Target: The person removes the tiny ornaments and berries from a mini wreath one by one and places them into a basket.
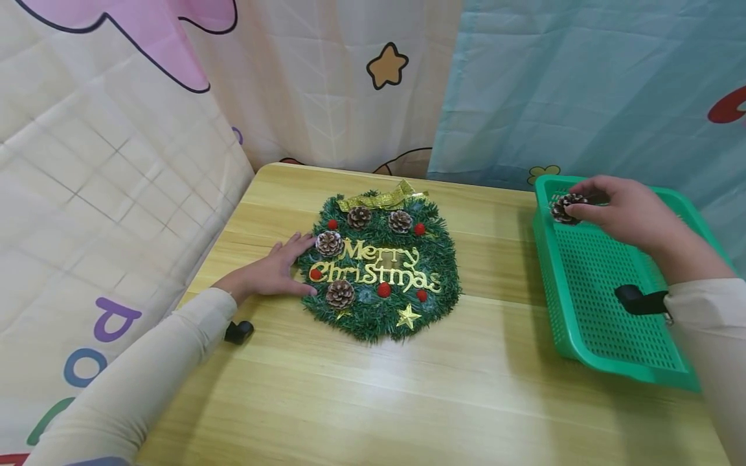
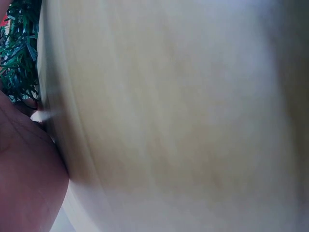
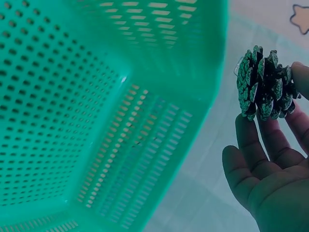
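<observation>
A green tinsel wreath with gold "Merry Christmas" lettering lies flat on the wooden table. Several frosted pine cones, red berries, a gold star and a gold ribbon bow decorate it. My left hand rests at the wreath's left edge, fingers spread and thumb touching the tinsel. Over the far left corner of the green basket, my right hand pinches a pine cone between thumb and fingertips; a thin loop shows at the cone's far side in the right wrist view.
The green plastic basket, with perforated floor and walls, stands at the table's right side. Printed curtains hang behind and to the left of the wooden table. Black camera mounts sit at the wrists.
</observation>
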### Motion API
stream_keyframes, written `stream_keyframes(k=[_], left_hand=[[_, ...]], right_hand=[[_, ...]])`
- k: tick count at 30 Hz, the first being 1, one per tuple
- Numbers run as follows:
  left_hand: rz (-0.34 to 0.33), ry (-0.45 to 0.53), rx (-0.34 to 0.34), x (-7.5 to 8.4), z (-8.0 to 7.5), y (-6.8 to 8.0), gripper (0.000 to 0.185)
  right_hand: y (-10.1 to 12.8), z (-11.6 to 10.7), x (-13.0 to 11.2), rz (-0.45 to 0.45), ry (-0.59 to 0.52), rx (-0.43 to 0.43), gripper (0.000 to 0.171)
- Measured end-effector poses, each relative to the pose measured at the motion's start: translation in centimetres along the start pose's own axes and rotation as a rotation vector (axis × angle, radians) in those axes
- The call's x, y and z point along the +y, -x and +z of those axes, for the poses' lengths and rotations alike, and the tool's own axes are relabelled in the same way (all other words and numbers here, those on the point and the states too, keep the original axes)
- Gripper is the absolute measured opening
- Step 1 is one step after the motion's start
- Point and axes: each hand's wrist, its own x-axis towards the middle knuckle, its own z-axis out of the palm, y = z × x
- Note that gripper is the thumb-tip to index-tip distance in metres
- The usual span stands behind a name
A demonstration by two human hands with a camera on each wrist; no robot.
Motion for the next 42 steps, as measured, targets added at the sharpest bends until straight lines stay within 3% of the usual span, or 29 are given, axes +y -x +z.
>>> stream_keyframes(k=[12, 26, 42], left_hand=[[-0.012, -0.019, 0.011, -0.1, -0.1, 0.2, 0.115], [0.000, -0.020, 0.010, -0.1, 0.0, 0.2, 0.114], [-0.017, -0.018, 0.008, 0.0, 0.1, 0.0, 0.115]], right_hand=[[-1.0, 0.5, 2.9, 0.041, -0.040, 0.005, 0.073], [-2.7, 2.5, 6.4, 0.068, -0.063, -0.054, 0.078], [-4.4, 4.7, 8.7, 0.120, -0.181, -0.038, 0.077]])
